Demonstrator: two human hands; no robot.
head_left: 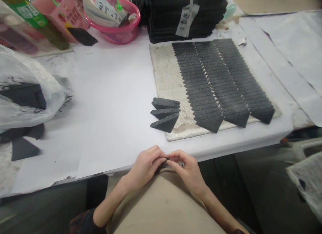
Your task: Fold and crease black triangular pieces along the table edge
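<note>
My left hand and my right hand meet at the table's front edge, close to my body. Fingertips of both hands pinch a small black piece, mostly hidden by the left fingers. Just beyond them, several black pointed pieces lie fanned and overlapping, partly on a pale board. On that board, three long columns of overlapping black pieces are laid out, their pointed ends showing at the near side.
At left, a clear plastic bag holds black pieces, with loose black pieces beside it. A pink basket with odds and ends, a pink box, a green-labelled bottle and a tied black stack line the back.
</note>
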